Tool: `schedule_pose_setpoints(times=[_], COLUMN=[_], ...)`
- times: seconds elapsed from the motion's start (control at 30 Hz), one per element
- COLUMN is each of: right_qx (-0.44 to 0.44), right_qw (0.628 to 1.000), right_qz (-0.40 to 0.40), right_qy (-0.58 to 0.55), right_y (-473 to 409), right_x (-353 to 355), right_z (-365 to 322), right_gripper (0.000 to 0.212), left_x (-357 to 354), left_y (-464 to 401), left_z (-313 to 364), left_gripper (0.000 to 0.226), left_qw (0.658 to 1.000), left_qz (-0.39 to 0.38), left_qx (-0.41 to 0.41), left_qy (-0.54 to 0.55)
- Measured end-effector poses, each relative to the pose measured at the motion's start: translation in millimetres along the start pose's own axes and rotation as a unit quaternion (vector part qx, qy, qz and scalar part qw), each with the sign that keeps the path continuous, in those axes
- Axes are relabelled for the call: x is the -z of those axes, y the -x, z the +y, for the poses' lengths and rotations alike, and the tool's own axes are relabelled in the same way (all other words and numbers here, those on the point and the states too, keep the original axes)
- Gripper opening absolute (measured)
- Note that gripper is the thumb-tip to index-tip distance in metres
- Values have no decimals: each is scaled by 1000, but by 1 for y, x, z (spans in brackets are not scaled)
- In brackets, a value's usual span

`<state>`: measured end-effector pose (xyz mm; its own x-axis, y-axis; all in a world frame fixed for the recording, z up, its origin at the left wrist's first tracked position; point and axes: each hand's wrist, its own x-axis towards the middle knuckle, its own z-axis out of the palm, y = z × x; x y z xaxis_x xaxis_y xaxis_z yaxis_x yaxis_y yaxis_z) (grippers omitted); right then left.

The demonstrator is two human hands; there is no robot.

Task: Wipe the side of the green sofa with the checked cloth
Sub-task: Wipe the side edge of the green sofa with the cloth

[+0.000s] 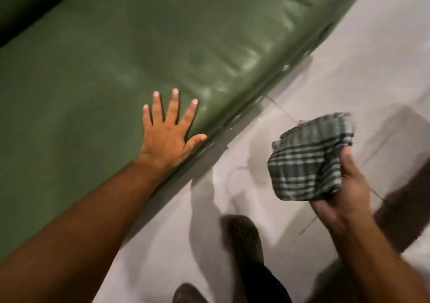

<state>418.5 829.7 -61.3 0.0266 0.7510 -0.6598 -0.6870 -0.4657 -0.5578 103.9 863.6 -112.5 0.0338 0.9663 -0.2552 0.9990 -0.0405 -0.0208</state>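
Note:
The green sofa (111, 61) fills the upper left, its smooth, shiny side running diagonally down to the floor. My left hand (168, 131) lies flat on that side near its lower edge, fingers spread, holding nothing. Out to the right, over the floor and apart from the sofa, my right hand (344, 186) grips the bunched grey-and-white checked cloth (309, 156). The cloth touches neither the sofa nor the floor.
Pale glossy floor tiles (349, 58) spread right of the sofa. My own foot in a dark shoe (246, 240) stands on them near the bottom centre, with another shoe (186, 293) at the bottom edge. A dark patch (404, 207) lies at far right.

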Motion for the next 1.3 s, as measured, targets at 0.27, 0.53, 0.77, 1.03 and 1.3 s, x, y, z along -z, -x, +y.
schedule_pose_setpoints(times=[0.27,0.53,0.77,1.03,1.3], right_qx=[55,81,153,332,312], right_qw=[988,988,988,906,918], right_qz=[81,51,35,92,90], right_qy=[-122,-123,11,246,229], right_y=[-103,-262,-357,-416,-495], right_x=[25,6,-56,-54,-39], right_z=[-8,-31,6,34,-44], right_gripper=[43,33,28,57,61], left_x=[38,86,65,68,62], left_y=[-165,-384,-395,-391,-395], left_z=[72,213,208,218,211], left_gripper=[93,96,96,98,104], left_qw=[987,980,963,958,953], left_qz=[32,100,188,197,189], left_qx=[-147,-163,-194,-206,-234], left_qy=[-54,-48,-17,1,38])
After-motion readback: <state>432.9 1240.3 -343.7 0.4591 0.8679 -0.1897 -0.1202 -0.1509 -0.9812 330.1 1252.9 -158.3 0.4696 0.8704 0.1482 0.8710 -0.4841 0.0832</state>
